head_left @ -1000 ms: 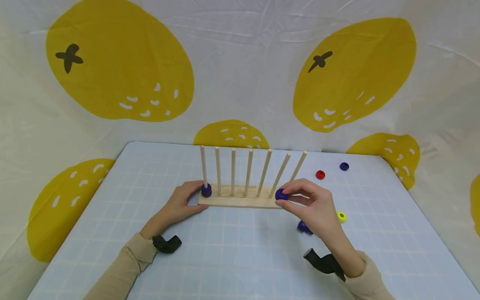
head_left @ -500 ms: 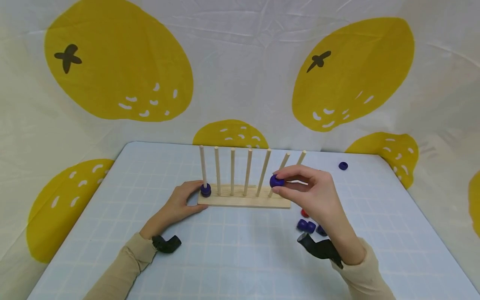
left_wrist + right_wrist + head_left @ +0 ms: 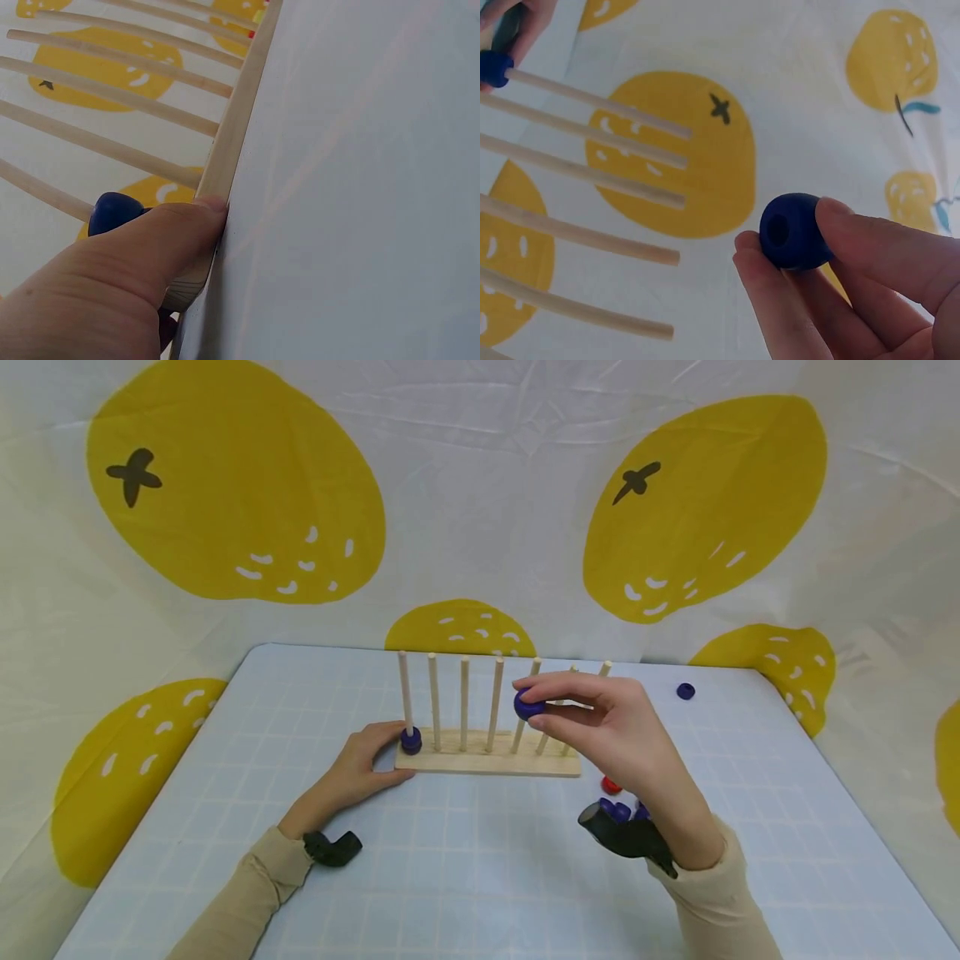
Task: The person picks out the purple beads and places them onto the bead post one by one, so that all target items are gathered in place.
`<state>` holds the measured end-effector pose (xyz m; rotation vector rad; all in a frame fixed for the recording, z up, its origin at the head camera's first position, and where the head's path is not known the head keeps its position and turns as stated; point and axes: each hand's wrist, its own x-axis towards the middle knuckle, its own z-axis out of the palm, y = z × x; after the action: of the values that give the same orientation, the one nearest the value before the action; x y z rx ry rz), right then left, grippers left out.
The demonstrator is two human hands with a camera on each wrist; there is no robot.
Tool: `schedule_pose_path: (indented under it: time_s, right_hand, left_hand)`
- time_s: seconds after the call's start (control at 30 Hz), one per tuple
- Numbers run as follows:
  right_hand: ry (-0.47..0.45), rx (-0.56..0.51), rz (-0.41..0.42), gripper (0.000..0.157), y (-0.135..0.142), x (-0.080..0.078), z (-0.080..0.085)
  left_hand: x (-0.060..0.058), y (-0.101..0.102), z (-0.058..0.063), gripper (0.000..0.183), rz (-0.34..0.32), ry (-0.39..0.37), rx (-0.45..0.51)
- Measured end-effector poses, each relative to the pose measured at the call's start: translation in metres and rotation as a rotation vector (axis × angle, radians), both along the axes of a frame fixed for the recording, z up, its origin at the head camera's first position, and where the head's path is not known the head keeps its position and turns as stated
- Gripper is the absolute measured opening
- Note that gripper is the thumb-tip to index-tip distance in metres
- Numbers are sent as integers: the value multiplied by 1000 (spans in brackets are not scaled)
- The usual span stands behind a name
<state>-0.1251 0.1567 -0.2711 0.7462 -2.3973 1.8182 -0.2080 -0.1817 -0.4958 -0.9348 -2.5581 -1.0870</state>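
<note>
Pinching a blue bead (image 3: pixel 795 232), the right hand (image 3: pixel 617 722) is mid-frame. The left hand (image 3: pixel 366 763) grips a wooden rack (image 3: pixel 491 763). Blue lumps (image 3: pixel 622 812), maybe beads, lie lower right.

The right grip (image 3: pixel 617 727) has carried the blue bead (image 3: pixel 527 706) higher and leftward along the pegs (image 3: pixel 495 706).

Soft, diffuse light; faint shadows on the table (image 3: pixel 450 868); wrist views hazy
</note>
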Motion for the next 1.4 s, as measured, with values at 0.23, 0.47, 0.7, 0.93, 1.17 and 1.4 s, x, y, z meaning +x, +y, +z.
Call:
schedule_pose_path:
  time_s: [0.23,0.47,0.7,0.93,1.17,1.4]
  right_hand:
    - [48,-45,173,25,-11,-12,10]
    - [34,-108,338,24,-20,-28,21]
    - [108,-123,435,23,-32,-48,30]
    - [223,-126,541,23,-49,-69,31]
    - [300,-158,527,26,-69,-92,23]
    - [319,-180,514,27,-83,-105,17]
  left_hand:
    - [-1,0,0,66,-13,41,13]
    - [-1,-1,-1,67,-4,35,12]
    - [-1,-2,-2,67,1,26,18]
    - [-2,-1,-1,66,-6,43,30]
    - [-4,-1,-3,67,-18,60,37]
    - [-4,-1,-4,67,-16,44,25]
